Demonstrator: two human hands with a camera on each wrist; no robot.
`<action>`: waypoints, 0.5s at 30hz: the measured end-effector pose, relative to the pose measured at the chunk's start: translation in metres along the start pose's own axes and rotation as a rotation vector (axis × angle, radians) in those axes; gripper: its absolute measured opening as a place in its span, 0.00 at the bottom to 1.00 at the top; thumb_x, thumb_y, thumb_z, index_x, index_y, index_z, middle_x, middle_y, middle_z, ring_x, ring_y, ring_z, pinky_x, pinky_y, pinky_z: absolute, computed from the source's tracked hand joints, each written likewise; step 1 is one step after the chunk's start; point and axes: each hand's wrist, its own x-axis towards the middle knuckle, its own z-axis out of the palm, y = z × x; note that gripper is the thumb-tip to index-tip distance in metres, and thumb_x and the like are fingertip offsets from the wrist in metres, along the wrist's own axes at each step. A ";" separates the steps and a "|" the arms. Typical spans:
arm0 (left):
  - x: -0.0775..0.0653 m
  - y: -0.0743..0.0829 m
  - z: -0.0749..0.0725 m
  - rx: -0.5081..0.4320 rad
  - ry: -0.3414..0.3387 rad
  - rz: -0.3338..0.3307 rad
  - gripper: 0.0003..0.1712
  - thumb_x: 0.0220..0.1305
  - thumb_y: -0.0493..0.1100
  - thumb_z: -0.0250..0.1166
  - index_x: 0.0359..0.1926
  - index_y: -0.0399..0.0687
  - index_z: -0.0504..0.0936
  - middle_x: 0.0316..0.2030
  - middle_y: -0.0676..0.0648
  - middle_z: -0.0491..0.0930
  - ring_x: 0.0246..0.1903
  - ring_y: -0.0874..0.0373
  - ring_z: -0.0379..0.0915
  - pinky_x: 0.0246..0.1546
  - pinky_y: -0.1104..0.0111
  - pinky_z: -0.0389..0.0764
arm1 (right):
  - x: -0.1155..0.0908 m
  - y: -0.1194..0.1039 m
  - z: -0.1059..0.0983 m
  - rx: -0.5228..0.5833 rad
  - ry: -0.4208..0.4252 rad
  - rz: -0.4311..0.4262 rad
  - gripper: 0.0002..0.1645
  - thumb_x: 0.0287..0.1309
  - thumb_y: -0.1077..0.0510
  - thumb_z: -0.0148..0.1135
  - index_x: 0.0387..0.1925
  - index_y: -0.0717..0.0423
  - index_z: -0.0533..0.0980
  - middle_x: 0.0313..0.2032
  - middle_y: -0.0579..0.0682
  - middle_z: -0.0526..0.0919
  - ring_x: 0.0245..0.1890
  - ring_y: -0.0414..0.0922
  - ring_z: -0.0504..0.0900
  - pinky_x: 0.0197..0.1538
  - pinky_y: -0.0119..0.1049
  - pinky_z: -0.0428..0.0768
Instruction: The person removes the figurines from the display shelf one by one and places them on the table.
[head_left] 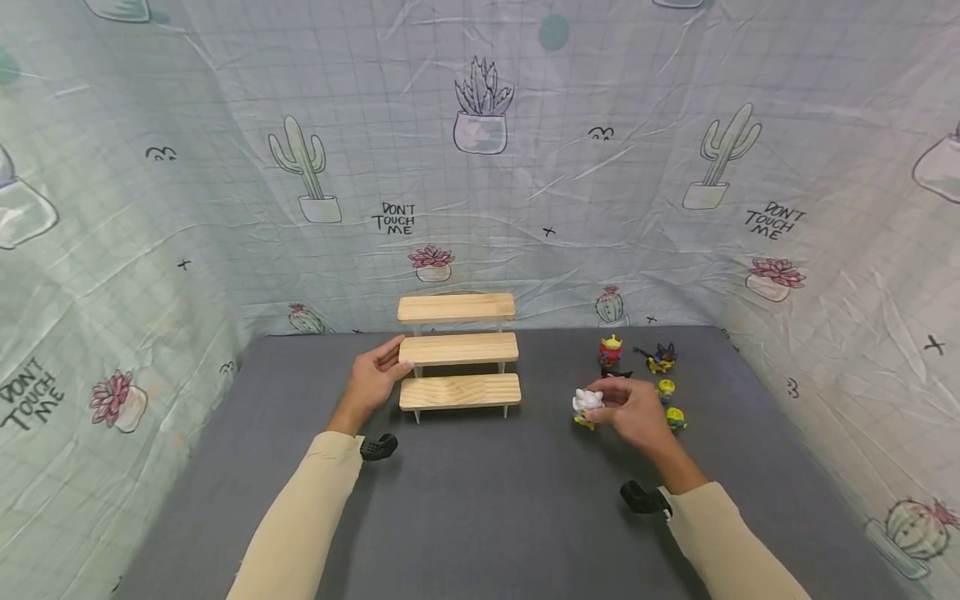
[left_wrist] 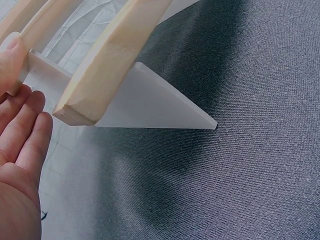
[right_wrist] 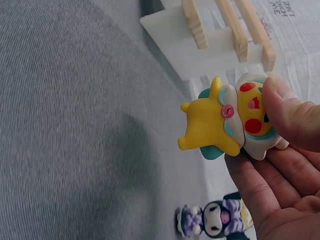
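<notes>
My right hand (head_left: pixel 636 411) pinches a Pikachu figurine (right_wrist: pixel 207 123) by its white hooded head, thumb across the face. Its yellow body, red cheeks and pink button show in the right wrist view. The figurine is held above the grey cloth. At the left end of a three-tier wooden display stand (head_left: pixel 459 348), my left hand (head_left: pixel 369 379) grips the middle board between thumb and fingers. White side panels (left_wrist: pixel 150 100) carry the boards. A dark-eared figurine in purple (right_wrist: pixel 215 220) stands near my right hand, partly hidden by it in the head view.
Right of the stand are several small figurines: a green alien in red (head_left: pixel 611 350), a dark-eared yellow one (head_left: pixel 662 358), and two yellow-green ones (head_left: pixel 666 389) by the right hand. Grey cloth (head_left: pixel 480 500) covers the table. A cactus-print curtain (head_left: pixel 570 167) encloses it.
</notes>
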 end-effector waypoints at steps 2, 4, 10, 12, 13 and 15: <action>0.000 0.000 0.000 0.000 -0.003 -0.001 0.37 0.72 0.34 0.67 0.78 0.39 0.66 0.75 0.33 0.67 0.74 0.42 0.68 0.69 0.57 0.77 | 0.000 0.002 -0.002 -0.003 0.006 0.007 0.20 0.52 0.69 0.78 0.49 0.68 0.85 0.51 0.67 0.88 0.48 0.50 0.89 0.43 0.26 0.88; 0.000 -0.001 0.000 -0.003 -0.003 0.001 0.37 0.72 0.35 0.67 0.78 0.39 0.66 0.75 0.33 0.67 0.74 0.42 0.67 0.69 0.58 0.77 | -0.001 0.004 -0.004 -0.012 0.010 0.006 0.20 0.52 0.70 0.78 0.49 0.68 0.85 0.51 0.68 0.88 0.47 0.50 0.89 0.43 0.26 0.88; 0.000 -0.001 0.000 -0.002 0.001 0.011 0.36 0.71 0.34 0.67 0.77 0.41 0.67 0.74 0.33 0.68 0.73 0.42 0.68 0.69 0.57 0.77 | -0.001 0.009 -0.011 -0.043 0.017 0.016 0.20 0.53 0.70 0.77 0.50 0.69 0.85 0.51 0.68 0.88 0.45 0.46 0.89 0.42 0.25 0.87; 0.001 -0.001 0.000 -0.003 0.002 0.007 0.36 0.71 0.34 0.67 0.77 0.40 0.67 0.74 0.33 0.67 0.73 0.42 0.68 0.69 0.58 0.77 | -0.001 0.010 -0.012 -0.041 0.021 0.025 0.21 0.53 0.70 0.77 0.50 0.69 0.85 0.51 0.68 0.88 0.45 0.44 0.88 0.42 0.24 0.87; 0.001 -0.001 0.000 -0.006 0.002 0.005 0.36 0.71 0.34 0.67 0.77 0.40 0.67 0.74 0.33 0.68 0.73 0.42 0.68 0.69 0.58 0.77 | -0.001 0.011 -0.013 -0.037 0.020 0.025 0.22 0.53 0.71 0.77 0.51 0.70 0.84 0.51 0.68 0.88 0.45 0.44 0.88 0.42 0.24 0.87; 0.002 -0.002 0.000 -0.011 0.005 -0.002 0.37 0.71 0.35 0.68 0.77 0.40 0.67 0.74 0.34 0.68 0.73 0.43 0.68 0.68 0.59 0.77 | -0.001 0.012 -0.015 -0.041 0.029 0.032 0.22 0.52 0.71 0.77 0.50 0.70 0.84 0.51 0.68 0.88 0.45 0.45 0.89 0.41 0.23 0.87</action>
